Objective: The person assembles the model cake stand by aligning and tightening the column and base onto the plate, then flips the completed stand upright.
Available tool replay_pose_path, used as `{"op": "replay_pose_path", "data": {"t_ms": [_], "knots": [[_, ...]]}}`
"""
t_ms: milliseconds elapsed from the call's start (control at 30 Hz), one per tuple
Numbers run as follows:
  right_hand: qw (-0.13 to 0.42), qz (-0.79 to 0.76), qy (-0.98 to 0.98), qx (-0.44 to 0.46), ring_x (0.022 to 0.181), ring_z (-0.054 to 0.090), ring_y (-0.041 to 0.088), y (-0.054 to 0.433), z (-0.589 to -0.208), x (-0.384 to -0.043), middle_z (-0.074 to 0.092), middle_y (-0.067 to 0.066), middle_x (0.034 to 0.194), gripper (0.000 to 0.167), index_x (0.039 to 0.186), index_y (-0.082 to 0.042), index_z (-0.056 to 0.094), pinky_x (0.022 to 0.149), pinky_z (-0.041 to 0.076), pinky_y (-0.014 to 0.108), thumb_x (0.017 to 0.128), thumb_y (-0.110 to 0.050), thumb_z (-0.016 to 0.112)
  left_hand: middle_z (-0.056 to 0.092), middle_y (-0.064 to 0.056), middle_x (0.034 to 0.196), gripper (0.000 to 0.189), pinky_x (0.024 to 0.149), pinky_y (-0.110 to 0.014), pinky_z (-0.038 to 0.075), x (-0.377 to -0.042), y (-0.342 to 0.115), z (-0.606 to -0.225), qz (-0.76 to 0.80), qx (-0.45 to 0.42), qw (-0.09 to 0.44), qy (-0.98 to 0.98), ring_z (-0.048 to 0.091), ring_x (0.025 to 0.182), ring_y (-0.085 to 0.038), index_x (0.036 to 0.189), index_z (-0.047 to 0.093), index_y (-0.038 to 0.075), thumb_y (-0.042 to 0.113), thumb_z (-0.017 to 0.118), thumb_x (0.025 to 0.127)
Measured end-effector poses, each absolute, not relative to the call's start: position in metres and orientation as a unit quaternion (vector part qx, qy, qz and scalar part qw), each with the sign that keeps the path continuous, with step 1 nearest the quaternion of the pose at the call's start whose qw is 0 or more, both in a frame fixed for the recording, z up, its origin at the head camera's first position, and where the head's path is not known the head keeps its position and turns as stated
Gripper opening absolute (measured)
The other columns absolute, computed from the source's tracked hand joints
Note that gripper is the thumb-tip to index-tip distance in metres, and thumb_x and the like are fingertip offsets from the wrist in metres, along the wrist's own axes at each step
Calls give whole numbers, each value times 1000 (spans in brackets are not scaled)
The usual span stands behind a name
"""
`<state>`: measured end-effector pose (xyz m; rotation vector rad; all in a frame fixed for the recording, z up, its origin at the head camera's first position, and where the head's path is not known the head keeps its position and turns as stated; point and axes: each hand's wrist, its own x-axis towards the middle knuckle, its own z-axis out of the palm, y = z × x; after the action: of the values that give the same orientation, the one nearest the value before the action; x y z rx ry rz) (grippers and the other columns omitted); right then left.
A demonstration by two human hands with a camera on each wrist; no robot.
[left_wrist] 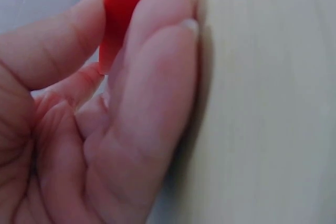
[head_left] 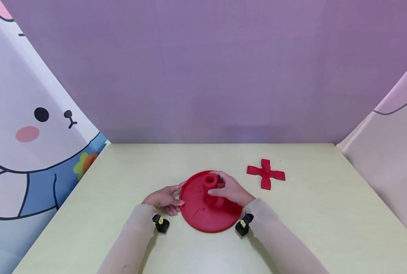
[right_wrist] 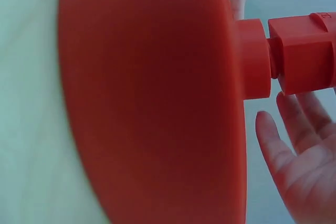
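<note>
Beige sleeves [head_left: 131,239]; black wrist cameras [head_left: 162,225], yellow patches [head_left: 160,220].

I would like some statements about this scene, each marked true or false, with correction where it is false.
1. The left hand touches the edge of the disc. True.
2. The grip of the right hand is on the cross. False: it is on the tube.
3. The tube has a hole in its top. True.
4. The cross lies on the disc. False: it lies on the table.
5. The cross has four arms. True.
</note>
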<state>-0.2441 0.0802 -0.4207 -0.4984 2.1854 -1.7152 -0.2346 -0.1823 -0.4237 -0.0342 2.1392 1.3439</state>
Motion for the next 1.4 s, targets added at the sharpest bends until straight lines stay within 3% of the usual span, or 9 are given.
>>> {"op": "replay_pose_path", "data": {"t_ms": [267, 533, 867, 1400], "knots": [[176, -635, 723, -206, 112, 55, 27, 79, -415, -240, 56, 15, 125, 63, 143, -2, 42, 85, 55, 43, 87, -13, 69, 63, -11, 67, 76, 57, -29, 57, -231, -186, -423, 510, -15, 310, 802, 62, 51, -16, 152, 28, 20, 7, 68, 89], [146, -637, 731, -196, 106, 57, 25, 78, -414, -240, 59, 13, 119, 59, 138, -3, 50, 83, 56, 40, 84, -12, 73, 62, -11, 67, 75, 57, -29, 57, -232, -187, -421, 504, -12, 307, 807, 61, 51, -15, 152, 28, 20, 8, 67, 89], [108, -627, 749, -185, 102, 55, 25, 76, -420, -241, 57, 13, 117, 60, 137, -3, 48, 81, 55, 32, 85, -14, 73, 62, -10, 66, 76, 57, -29, 57, -231, -185, -419, 504, -9, 307, 807, 61, 51, -15, 153, 27, 20, 8, 67, 89], [128, -650, 722, -200, 110, 56, 28, 80, -415, -236, 56, 17, 126, 60, 142, 0, 43, 87, 54, 40, 88, -8, 67, 62, -10, 67, 75, 57, -29, 57, -231, -187, -419, 509, -16, 303, 806, 62, 51, -15, 152, 28, 21, 8, 67, 89]]}}
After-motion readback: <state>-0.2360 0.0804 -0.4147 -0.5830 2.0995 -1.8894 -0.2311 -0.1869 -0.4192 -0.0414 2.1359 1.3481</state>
